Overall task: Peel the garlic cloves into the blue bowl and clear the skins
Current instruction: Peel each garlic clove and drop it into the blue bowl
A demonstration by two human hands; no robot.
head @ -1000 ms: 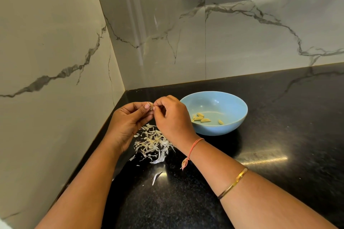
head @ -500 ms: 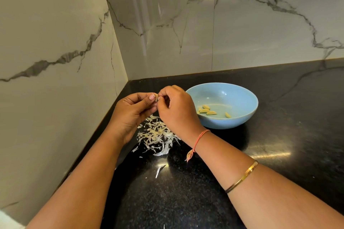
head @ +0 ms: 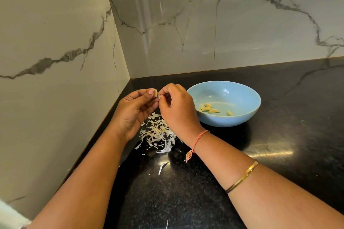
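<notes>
My left hand [head: 133,112] pinches a small pale garlic clove [head: 155,93] between thumb and fingers, above the counter. My right hand [head: 177,109] meets it from the right, its fingertips pinching at the same clove. Under both hands lies a heap of white garlic skins [head: 158,135] on the black counter. To the right stands the blue bowl [head: 240,98] with several peeled cloves [head: 209,108] in its bottom.
The black stone counter [head: 279,135] runs into a corner of marble walls [head: 55,42] at left and behind. Loose skin scraps [head: 162,167] lie nearer to me. A thread and a gold bangle sit on my right arm.
The view has tilted down slightly, so the wall switches have left the top edge. Both hands stay together on the clove, which now shows a little more between the fingertips.
</notes>
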